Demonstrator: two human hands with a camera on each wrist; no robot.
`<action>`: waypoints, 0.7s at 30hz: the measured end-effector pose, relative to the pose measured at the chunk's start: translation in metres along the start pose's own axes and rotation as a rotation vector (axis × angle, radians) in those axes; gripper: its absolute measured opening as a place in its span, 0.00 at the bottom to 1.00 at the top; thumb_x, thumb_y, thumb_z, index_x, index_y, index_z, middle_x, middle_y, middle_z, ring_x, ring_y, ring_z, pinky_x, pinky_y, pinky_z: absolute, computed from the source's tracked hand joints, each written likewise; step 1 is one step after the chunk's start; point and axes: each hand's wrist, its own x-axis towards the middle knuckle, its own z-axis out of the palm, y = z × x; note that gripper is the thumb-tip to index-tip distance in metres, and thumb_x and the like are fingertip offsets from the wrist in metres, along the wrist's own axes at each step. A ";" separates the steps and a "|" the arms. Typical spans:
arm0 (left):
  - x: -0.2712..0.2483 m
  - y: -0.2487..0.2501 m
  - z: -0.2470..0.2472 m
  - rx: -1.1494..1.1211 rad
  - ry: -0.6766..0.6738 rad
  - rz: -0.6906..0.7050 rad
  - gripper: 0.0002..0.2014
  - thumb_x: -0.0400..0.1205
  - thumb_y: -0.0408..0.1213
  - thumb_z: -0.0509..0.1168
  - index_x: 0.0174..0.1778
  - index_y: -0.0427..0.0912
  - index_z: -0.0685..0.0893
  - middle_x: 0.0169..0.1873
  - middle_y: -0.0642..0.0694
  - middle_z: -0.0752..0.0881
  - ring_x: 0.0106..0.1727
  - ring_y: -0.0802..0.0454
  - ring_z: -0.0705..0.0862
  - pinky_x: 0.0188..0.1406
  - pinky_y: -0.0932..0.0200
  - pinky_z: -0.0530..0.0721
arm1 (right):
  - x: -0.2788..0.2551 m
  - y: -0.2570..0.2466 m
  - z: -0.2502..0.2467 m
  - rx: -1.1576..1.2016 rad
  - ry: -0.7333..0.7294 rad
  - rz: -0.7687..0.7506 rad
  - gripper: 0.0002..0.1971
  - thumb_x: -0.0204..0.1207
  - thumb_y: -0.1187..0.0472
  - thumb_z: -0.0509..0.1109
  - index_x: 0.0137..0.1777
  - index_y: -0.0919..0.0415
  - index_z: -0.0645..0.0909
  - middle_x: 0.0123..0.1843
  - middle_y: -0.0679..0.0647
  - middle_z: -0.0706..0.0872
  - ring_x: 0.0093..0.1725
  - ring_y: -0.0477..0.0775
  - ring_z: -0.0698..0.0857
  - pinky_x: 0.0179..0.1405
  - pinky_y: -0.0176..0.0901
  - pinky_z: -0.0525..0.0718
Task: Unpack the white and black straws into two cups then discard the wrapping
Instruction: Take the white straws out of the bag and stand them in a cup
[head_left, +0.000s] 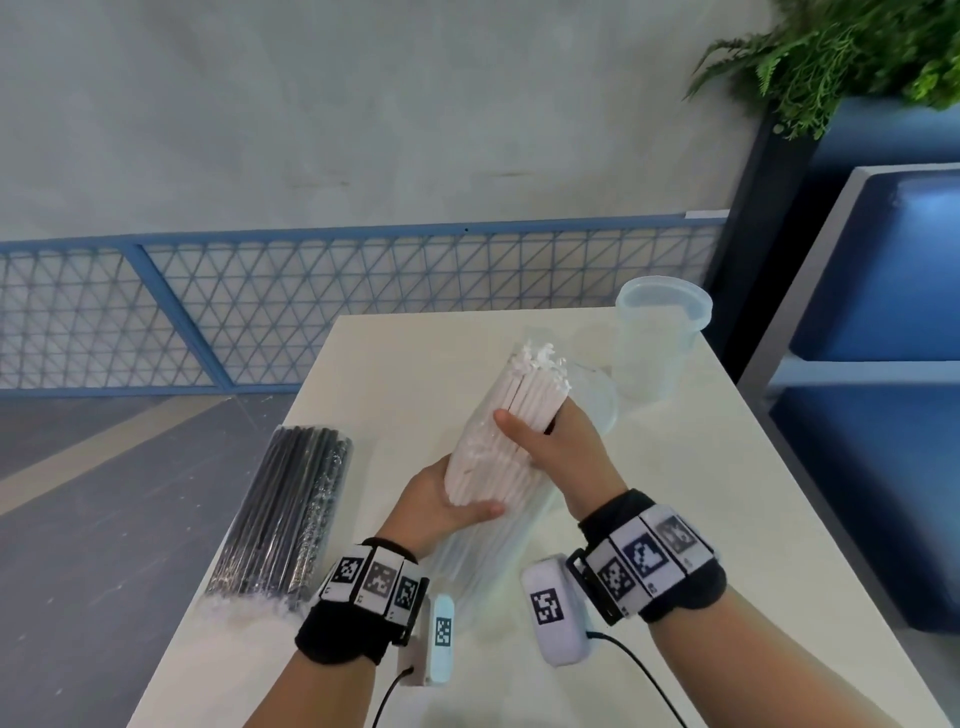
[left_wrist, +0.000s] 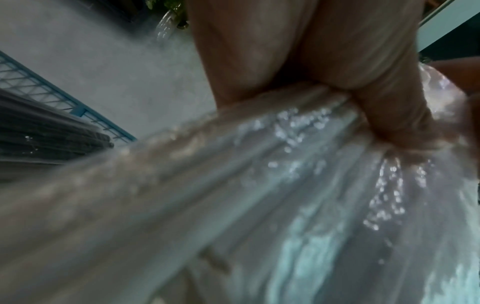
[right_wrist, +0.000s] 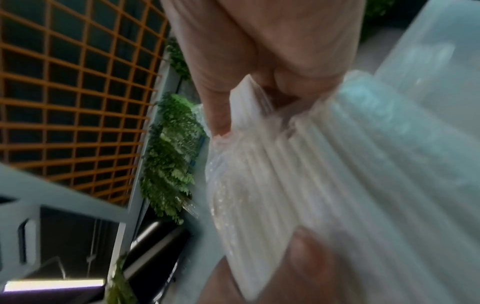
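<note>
I hold a bundle of white straws (head_left: 519, 405) tilted up over the table, half out of its clear wrapping (head_left: 483, 566). My left hand (head_left: 447, 506) grips the wrapped lower end, and its fingers (left_wrist: 311, 61) curl on the crinkled wrapping (left_wrist: 285, 185). My right hand (head_left: 545, 441) grips the bundle's bare middle; its fingers (right_wrist: 259, 51) close round the white straws (right_wrist: 285, 174). The wrapped pack of black straws (head_left: 291, 514) lies at the table's left edge. One translucent cup (head_left: 654, 338) stands at the far right corner. A second clear cup (head_left: 600, 400) is partly hidden behind my right hand.
The white table (head_left: 701, 519) is narrow, with floor dropping away on its left. A blue mesh fence (head_left: 311, 312) runs beyond the far edge. A blue padded bench (head_left: 883, 260) and a green plant (head_left: 831, 47) stand to the right.
</note>
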 end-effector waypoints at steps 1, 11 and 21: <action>0.000 0.002 0.002 -0.008 0.012 0.014 0.22 0.65 0.43 0.79 0.51 0.59 0.78 0.49 0.57 0.88 0.52 0.64 0.86 0.46 0.72 0.82 | 0.002 -0.002 0.001 0.049 -0.007 0.024 0.20 0.70 0.54 0.76 0.60 0.57 0.79 0.53 0.53 0.88 0.52 0.51 0.87 0.42 0.40 0.84; 0.002 0.006 0.005 -0.066 0.175 0.041 0.12 0.72 0.46 0.72 0.49 0.60 0.79 0.45 0.59 0.87 0.47 0.66 0.85 0.40 0.78 0.79 | 0.010 -0.012 0.008 0.236 0.064 0.001 0.14 0.71 0.64 0.74 0.49 0.76 0.81 0.44 0.72 0.87 0.42 0.64 0.89 0.34 0.46 0.85; 0.001 0.004 0.007 -0.154 0.215 0.011 0.17 0.68 0.54 0.72 0.51 0.59 0.80 0.49 0.55 0.88 0.54 0.58 0.86 0.50 0.64 0.80 | 0.021 -0.021 0.006 0.257 0.030 -0.067 0.11 0.70 0.65 0.75 0.51 0.67 0.82 0.42 0.58 0.87 0.41 0.54 0.87 0.37 0.40 0.87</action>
